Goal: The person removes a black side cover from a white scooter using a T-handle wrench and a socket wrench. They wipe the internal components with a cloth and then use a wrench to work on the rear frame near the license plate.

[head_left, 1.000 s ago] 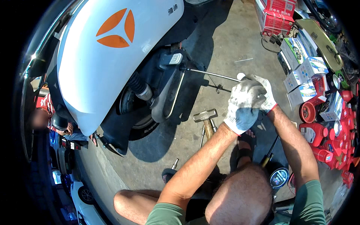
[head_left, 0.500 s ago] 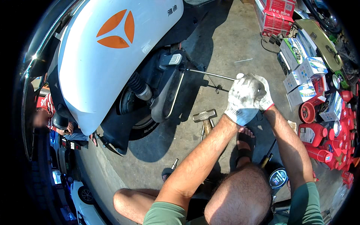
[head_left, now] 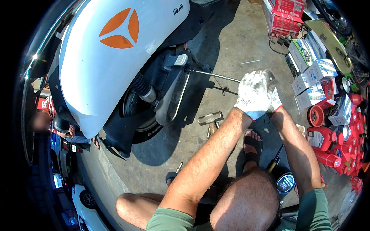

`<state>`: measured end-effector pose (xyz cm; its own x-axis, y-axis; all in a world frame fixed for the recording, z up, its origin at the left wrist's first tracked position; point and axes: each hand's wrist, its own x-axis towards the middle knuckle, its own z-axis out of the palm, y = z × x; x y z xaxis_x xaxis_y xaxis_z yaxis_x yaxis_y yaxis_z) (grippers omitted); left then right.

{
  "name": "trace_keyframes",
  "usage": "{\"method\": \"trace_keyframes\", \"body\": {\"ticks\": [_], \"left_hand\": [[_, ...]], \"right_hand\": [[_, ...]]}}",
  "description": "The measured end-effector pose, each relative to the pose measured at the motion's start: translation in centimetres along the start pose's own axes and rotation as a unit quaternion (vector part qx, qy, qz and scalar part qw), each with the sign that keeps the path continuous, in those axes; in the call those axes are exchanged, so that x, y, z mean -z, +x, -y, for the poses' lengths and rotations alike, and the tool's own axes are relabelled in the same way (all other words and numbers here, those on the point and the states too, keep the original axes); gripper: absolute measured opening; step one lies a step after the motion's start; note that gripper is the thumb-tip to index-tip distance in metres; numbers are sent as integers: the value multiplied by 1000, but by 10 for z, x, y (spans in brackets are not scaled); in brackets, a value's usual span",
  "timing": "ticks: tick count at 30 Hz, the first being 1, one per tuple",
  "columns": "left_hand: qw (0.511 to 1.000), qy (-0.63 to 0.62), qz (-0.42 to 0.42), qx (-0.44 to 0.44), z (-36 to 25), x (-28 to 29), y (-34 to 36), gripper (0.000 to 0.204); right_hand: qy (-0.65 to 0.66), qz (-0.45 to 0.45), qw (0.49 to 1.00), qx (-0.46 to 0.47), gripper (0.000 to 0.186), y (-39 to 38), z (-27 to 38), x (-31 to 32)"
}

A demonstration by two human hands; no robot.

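Note:
My left hand [head_left: 255, 91], in a white knit glove with grey smudges, is closed round the outer end of a long-shafted metal tool [head_left: 216, 75]. The tool's handle is hidden in the gloves. My right hand [head_left: 276, 101], gloved too, is closed against the left at the same end, its fingers mostly covered. From my hands the straight shaft runs left to the dark rear drive housing [head_left: 173, 92] of a white scooter [head_left: 104, 73], where its tip enters near the upper end. Below the shaft, a thin dark rod [head_left: 227, 91] also points toward my hands.
A hammer [head_left: 211, 118] lies on the concrete between scooter and my foot. Red bottles [head_left: 322, 138] and small boxes [head_left: 317, 69] crowd the right side, with red cartons [head_left: 285, 21] behind. A round tin [head_left: 285, 183] stands by my knee. Another person [head_left: 58, 119] is at far left.
My left hand has rolled over at the wrist and shifted slightly right and up. The right hand moved only a little. The tool's tip remains in the same spot on the housing.

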<state>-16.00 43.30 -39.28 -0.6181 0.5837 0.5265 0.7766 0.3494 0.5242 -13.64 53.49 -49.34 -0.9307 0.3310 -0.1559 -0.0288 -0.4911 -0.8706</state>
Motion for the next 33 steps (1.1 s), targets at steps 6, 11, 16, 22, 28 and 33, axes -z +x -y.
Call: {"method": "trace_keyframes", "body": {"ticks": [6,11,16,22,28,33], "left_hand": [[995,-4,89,43,-3,6,13,20],[994,19,89,56,-4,2,17,24],[988,9,131,82,-1,4,24,27],[984,-2,149,98,-10,-2,40,30],[983,-20,128,131,-1,6,27,30],[987,-77,-41,137,1,20,-28,22]], "right_hand": [[86,-29,994,-69,25,-13,20,-14],[59,-22,995,-75,33,-9,13,-11],[127,-29,986,-108,38,0,3,-6],[109,-38,989,-93,37,14,-6,23],[126,14,989,-77,32,4,-12,-4],[-255,48,965,35,22,-34,-7,10]]}}
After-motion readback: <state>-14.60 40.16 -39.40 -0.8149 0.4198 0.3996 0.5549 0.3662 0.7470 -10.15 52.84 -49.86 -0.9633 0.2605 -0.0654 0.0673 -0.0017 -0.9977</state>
